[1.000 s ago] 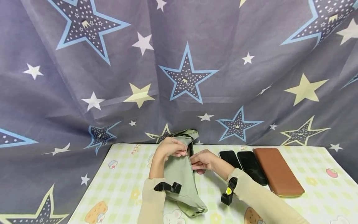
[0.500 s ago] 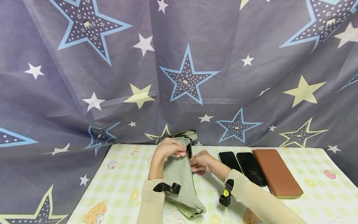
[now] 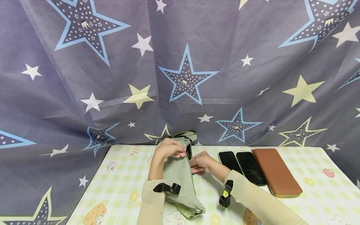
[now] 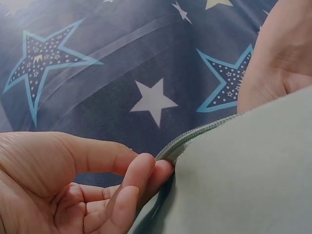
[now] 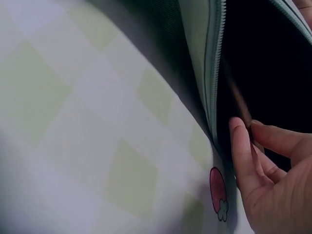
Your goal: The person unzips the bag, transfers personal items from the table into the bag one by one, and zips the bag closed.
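Note:
A sage-green fabric bag with a zipper stands on the table, its opening facing right. At the upper edge of that opening, my left hand pinches the fabric beside the zipper teeth between thumb and fingers. My right hand reaches into the mouth of the bag from the right. Seen from the right wrist, its thumb and fingers pinch a thin brown strip-like edge against the dark interior. Most of that brown thing is hidden in shadow, and its kind cannot be made out.
Right of the bag lie two black smartphones side by side, with a brown zippered wallet beyond them. The table has a green-and-white checked cloth. A grey star-patterned curtain hangs behind its far edge.

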Demonstrator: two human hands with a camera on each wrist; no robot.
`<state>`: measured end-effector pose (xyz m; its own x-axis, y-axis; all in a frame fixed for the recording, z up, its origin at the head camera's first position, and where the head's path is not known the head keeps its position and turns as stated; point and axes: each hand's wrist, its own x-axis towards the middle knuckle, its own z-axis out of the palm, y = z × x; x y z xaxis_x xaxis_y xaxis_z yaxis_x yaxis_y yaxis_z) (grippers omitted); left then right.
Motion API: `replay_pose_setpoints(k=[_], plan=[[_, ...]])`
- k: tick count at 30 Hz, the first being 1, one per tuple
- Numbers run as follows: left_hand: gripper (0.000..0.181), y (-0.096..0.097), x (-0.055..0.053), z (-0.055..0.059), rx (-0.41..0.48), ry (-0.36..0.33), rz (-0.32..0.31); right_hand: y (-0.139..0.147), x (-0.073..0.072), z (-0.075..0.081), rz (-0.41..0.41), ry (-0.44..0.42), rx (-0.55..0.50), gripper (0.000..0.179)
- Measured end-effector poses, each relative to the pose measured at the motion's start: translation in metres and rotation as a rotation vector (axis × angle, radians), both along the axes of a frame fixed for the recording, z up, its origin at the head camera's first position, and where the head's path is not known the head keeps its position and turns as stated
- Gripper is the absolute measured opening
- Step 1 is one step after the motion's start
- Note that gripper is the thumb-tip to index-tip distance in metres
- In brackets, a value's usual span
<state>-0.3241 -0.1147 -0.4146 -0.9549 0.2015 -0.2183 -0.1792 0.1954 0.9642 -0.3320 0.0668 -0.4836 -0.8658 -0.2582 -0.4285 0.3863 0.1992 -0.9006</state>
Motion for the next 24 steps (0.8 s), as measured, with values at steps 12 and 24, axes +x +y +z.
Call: replay_pose_setpoints(k=[12,24], plan=[[0.017,0.0028,-0.0020,0.0023,-0.003,0.005,-0.007,0.0005,0.0016,-0.0008,-0.022,0.010,0.006,0.015],[0.021,-0.0009,-0.0049,-0.0038,-0.032,-0.006,-0.014,0.0012,0.0015,-0.0009,0.016,0.010,0.025,0.011]])
